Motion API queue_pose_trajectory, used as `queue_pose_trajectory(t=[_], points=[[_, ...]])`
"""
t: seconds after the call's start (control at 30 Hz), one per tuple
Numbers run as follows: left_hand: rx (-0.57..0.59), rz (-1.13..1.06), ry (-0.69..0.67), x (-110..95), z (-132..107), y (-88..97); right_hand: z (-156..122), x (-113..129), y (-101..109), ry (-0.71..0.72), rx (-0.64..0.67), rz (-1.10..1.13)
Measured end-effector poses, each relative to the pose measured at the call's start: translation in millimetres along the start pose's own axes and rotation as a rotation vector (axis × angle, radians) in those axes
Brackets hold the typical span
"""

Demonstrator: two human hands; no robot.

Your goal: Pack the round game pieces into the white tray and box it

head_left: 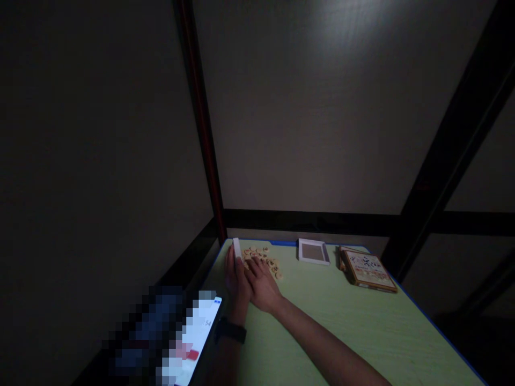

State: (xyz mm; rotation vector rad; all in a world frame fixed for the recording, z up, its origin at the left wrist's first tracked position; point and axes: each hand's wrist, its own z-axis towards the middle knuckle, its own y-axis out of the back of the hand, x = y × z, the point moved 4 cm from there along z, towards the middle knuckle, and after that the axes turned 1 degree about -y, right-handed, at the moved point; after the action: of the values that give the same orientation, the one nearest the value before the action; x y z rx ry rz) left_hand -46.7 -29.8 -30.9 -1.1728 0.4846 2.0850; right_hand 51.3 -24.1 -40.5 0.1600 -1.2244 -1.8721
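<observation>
Round wooden game pieces with dark markings, like Chinese chess pieces point(275, 264), lie in a loose cluster at the far left of the green table. My left hand point(237, 279), with a dark band at the wrist, holds a white-edged box part point(237, 247) upright on its side at the left of the cluster. My right hand point(263, 287) reaches across, fingers stretched out and resting over the pieces. Its fingertips touch the near part of the cluster and cover some of them. Most of the box part is hidden behind my left hand.
A shallow white box tray point(313, 240) lies at the table's back edge. Farther right sits a printed box point(370, 269) with a brown border. A lit phone point(205, 324) is at the lower left, partly blurred out. Walls stand behind and left of the table point(362, 327).
</observation>
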Motion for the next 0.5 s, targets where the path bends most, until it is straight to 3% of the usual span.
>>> queue_pose_trajectory(t=[0.17, 0.4, 0.5], points=[[0.03, -0.019, 0.006, 1.9, 0.0, -1.7, 0.2, -1.5, -0.8, -0.018, 0.117, -0.034], [0.002, -0.049, -0.014, 0.1, 7.7, 4.7, 0.6, 2.6, 7.8, -0.016, 0.002, -0.034], [-0.049, -0.086, -0.04, -1.8, 15.5, 13.9, -9.1, 10.2, 10.6, 0.046, 0.026, -0.023]])
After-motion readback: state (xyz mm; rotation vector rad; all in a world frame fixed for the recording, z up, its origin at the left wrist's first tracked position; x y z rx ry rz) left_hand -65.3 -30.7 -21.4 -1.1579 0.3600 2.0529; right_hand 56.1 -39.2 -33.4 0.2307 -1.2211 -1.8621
